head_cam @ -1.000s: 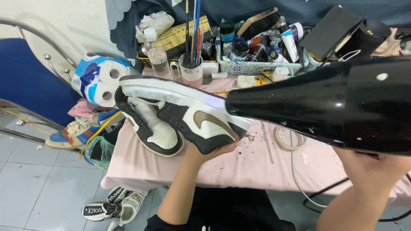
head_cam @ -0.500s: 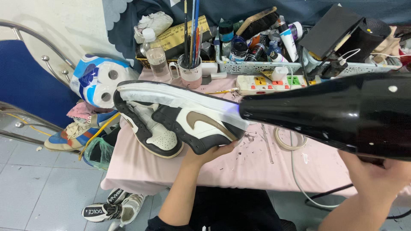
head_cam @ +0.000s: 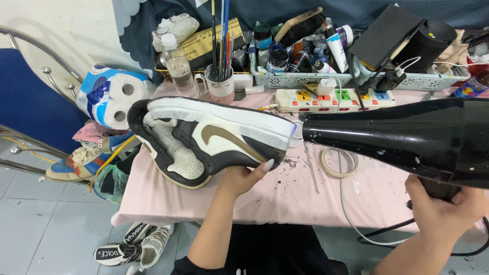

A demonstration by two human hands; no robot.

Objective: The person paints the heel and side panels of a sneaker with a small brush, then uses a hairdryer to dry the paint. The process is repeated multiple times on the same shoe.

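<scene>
My left hand grips a black, white and tan sneaker from below, holding it on its side above the pink table, sole turned away from me and heel end to the right. In my right hand is the handle of a black hair dryer. Its long nozzle points left, with the tip almost touching the sneaker's heel end.
At the back stand a white power strip, a mug of brushes, a plastic bottle and a basket of paints. A tape ring lies on the table. Toilet rolls and several shoes are at the left.
The hair dryer has drawn back to the right and lower, uncovering the power strip. The sneaker stays in my left hand, shifted slightly.
</scene>
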